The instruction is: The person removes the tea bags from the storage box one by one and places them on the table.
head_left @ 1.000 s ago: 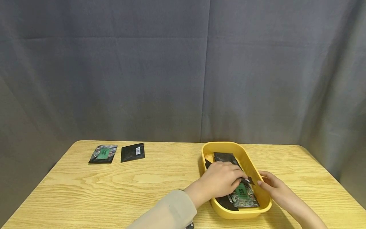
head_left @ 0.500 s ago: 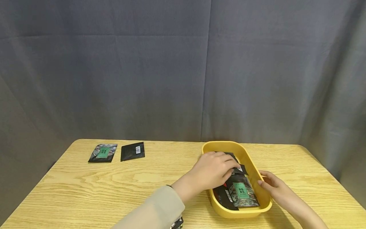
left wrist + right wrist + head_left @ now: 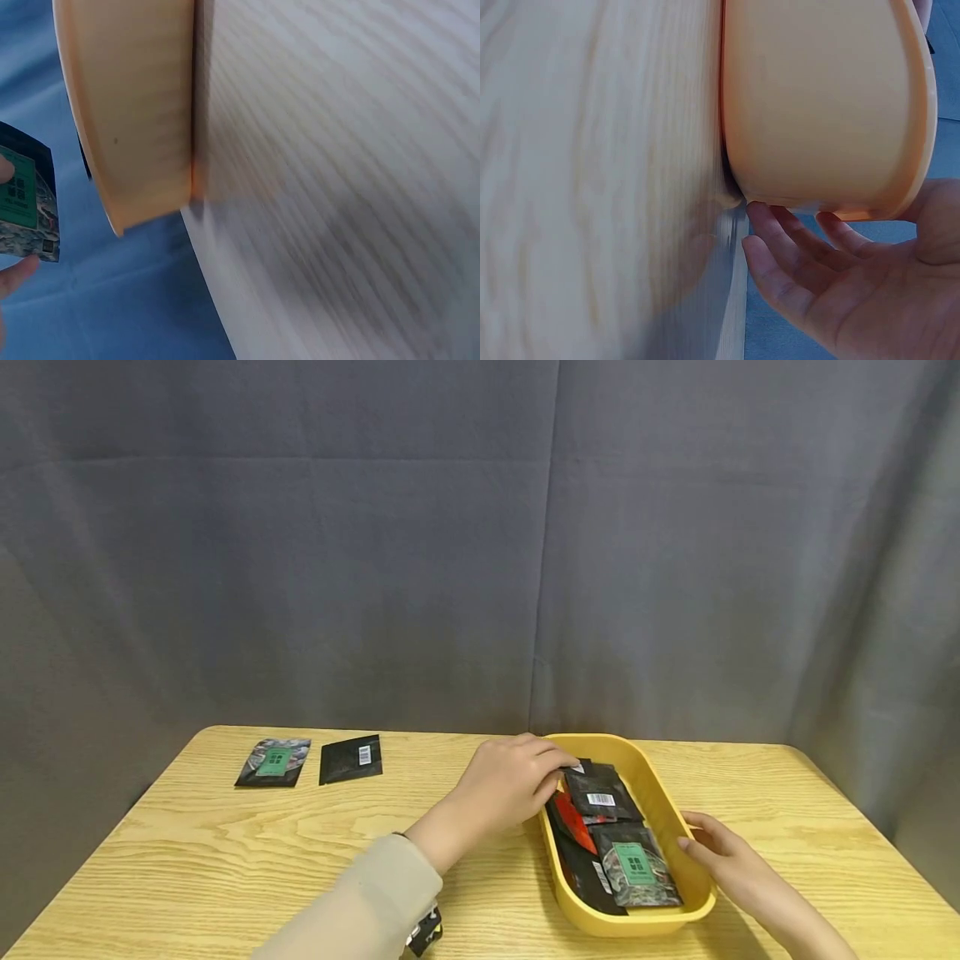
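My left hand (image 3: pixel 513 781) is raised at the left rim of a yellow tray (image 3: pixel 693 906), pinching a black packet (image 3: pixel 28 196) between thumb and fingers. The left wrist view shows this packet's green label and patterned front; from the head only a dark corner shows. Inside the tray lie several more flat black packets, including a green-labelled one (image 3: pixel 637 867), one with a white barcode (image 3: pixel 602 795) and a red-marked one (image 3: pixel 574 823). My right hand (image 3: pixel 726 850) holds the tray's right wall, thumb over the rim and fingers (image 3: pixel 799 259) against the outside.
Two packets lie apart at the table's far left: a green-labelled packet (image 3: pixel 273 763) and a black packet with a barcode (image 3: pixel 350 760). Wooden table (image 3: pixel 225 877) surface extends left of the tray. A grey curtain (image 3: pixel 420 543) hangs behind the far edge.
My left hand has moved left and back from over the tray's middle to its left rim, carrying the packet and uncovering those inside. The right hand has stayed on the tray.
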A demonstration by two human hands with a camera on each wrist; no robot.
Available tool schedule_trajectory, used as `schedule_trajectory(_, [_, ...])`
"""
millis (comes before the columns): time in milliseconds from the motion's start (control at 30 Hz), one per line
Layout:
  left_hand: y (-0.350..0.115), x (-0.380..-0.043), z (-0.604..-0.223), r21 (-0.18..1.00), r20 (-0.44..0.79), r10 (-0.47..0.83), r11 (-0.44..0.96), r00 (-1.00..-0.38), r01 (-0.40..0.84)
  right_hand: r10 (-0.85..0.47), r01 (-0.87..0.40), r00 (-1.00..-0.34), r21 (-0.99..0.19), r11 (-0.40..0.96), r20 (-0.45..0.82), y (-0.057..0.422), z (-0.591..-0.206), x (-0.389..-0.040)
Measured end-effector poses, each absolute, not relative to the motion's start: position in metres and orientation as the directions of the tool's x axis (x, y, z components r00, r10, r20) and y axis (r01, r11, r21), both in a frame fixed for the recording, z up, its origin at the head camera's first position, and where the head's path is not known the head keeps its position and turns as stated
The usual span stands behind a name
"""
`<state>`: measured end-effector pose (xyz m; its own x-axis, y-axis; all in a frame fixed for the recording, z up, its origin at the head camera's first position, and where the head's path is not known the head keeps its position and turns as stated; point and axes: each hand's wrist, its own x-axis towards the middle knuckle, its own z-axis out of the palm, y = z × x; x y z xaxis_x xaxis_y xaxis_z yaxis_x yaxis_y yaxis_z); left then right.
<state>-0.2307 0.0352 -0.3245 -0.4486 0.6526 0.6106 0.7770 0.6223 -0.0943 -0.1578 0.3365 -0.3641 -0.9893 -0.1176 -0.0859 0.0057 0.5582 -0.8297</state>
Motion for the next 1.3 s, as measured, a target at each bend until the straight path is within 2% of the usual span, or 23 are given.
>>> schedule_trajectory(333, [0.001,-0.244,-0.327,-0.079,0.596,0.629,0.665,-0.500,0.743,-0.107,0.010,-0.990,-0.815,0.579,-0.088,0.334,-0.364,-0.158])
schedule_trajectory(633, [-0.023,-0.256,-0.322,-0.002,0.616,0.535,0.734,-0.577,0.679,-0.126,0.007,-0.988,-0.833,0.553,-0.092,0.331,-0.362,-0.158])
schedule_trajectory(900, [-0.034,-0.263,-0.326,0.052,0.489,0.506,0.796,-0.711,0.603,-0.115,0.008,-0.989,-0.823,0.568,-0.089,0.331,-0.362,-0.157])
schedule_trajectory(1300, [-0.072,-0.280,-0.354,0.153,0.387,0.416,0.851,-0.823,0.502,-0.117,-0.002,-0.990,-0.828,0.561,-0.077,0.334,-0.362,-0.156])
